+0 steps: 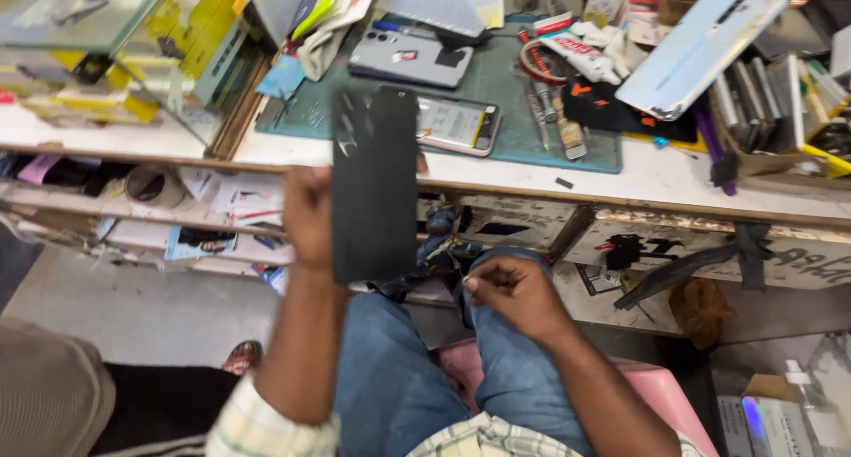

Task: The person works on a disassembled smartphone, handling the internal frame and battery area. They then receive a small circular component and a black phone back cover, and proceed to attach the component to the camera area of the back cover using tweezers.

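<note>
My left hand (pixel 308 216) grips a black phone back panel (pixel 374 187) by its left edge and holds it upright in front of the bench, its dark face toward me. My right hand (pixel 514 290) rests lower over my knee with the fingers curled on a small thin tool (pixel 467 282), apart from the panel. An opened phone showing its battery (pixel 456 124) lies on the green cutting mat (pixel 496 89) just behind the panel. A grey phone (pixel 409 60) lies farther back on the mat.
A light blue phone back cover (pixel 700 49) leans at the bench's back right over small tools, a brush (pixel 572 136) and a tube. Yellow boxes and a glass case (pixel 80 14) stand at the left. Papers fill the shelf below. A pink stool (pixel 656 390) is under me.
</note>
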